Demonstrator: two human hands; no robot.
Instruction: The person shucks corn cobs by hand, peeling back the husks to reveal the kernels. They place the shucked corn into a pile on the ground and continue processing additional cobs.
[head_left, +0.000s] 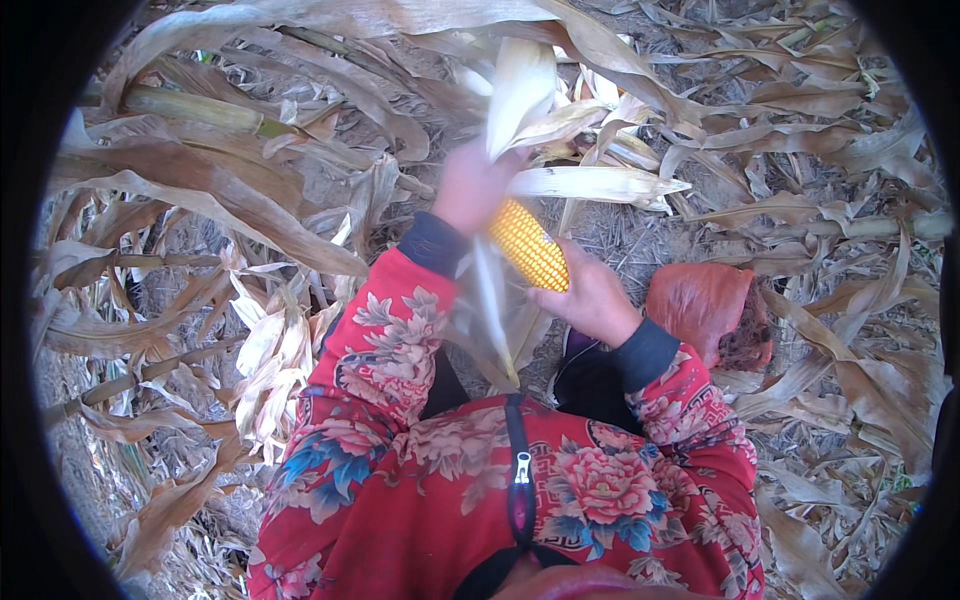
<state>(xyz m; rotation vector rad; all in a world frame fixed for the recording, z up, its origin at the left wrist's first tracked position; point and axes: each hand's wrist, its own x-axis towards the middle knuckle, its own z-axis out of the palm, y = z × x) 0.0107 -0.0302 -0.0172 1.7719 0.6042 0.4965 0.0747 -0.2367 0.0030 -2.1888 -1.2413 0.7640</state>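
Note:
A yellow ear of corn slants between my hands, its kernels bare along the visible part. My right hand is closed around its lower tip. At its upper end is my left hand, blurred, with the fingers partly hidden among pale husk leaves. One husk leaf sticks out to the right of that end, and another, blurred, hangs down below my left hand. What exactly my left fingers grip is hard to see, but they are closed at the husk.
Dry corn leaves and stalks cover much of the ground. A heap of stripped pale husks lies at the left. Near my right forearm sits a reddish plastic bag with dark, stringy matter at its side. A long dry leaf arches across the top.

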